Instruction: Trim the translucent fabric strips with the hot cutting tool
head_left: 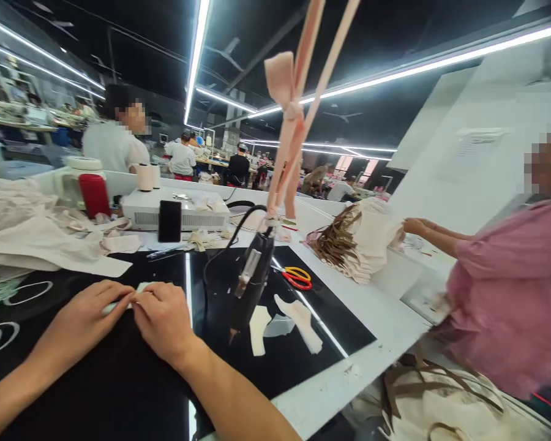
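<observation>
My left hand (94, 306) and my right hand (163, 315) meet above the black work surface (105, 380). Between their pinched fingertips is a small pale green piece (142, 286), mostly covered by the fingers. Both hands are closed on it. To the right, a black handheld tool (253, 282) hangs tip down from a knotted pink strap (290, 141). Cream fabric pieces (258, 331) lie beside the tool, with a translucent piece between them. Scissors (297, 277) with orange and red handles rest behind these pieces.
Cream fabric (41, 239) is heaped at the left, near white loops (30, 293). A phone (169, 221) leans on a white box (142, 211) beside a red container (94, 195). At the right, a person in pink (509, 288) handles stacked fabric (371, 236).
</observation>
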`<state>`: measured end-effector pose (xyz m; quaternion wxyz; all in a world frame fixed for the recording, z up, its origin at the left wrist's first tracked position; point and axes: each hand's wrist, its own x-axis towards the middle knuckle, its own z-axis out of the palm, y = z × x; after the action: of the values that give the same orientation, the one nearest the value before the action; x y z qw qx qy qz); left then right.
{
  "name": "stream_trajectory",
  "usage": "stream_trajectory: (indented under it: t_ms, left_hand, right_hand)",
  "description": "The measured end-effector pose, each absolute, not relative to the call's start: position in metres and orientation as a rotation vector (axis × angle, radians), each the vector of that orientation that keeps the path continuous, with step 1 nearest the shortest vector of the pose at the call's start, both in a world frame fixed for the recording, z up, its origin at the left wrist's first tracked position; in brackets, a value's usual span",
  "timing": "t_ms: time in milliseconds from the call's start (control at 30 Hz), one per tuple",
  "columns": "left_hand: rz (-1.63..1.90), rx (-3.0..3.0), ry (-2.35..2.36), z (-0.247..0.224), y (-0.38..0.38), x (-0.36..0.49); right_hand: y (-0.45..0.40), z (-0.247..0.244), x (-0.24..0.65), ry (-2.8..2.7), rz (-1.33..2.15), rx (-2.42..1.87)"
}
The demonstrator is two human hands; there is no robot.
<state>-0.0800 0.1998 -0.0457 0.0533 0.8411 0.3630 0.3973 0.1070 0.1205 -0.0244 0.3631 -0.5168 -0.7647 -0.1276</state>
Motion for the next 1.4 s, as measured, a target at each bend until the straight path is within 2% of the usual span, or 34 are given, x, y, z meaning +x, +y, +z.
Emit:
stream_trajectory:
  t_ms: [167,500,1400]
  left_hand:
    - [1.185,2.586,1.155,-0.027,0.177,-0.064]
    - [1.14,2.621,1.216,-0.023,0.165,-0.056]
    - [1.152,2.725,1.253,-0.039,0.169,-0.043]
  right_hand:
    - [0.118,-0.033,0.11,-1.899,-0.279,-1.206]
    - [0.116,-0.04,0.115,-1.861,-0.26,-1.102]
    - [0.116,-0.047,0.132,-1.874,-0.355,-0.944]
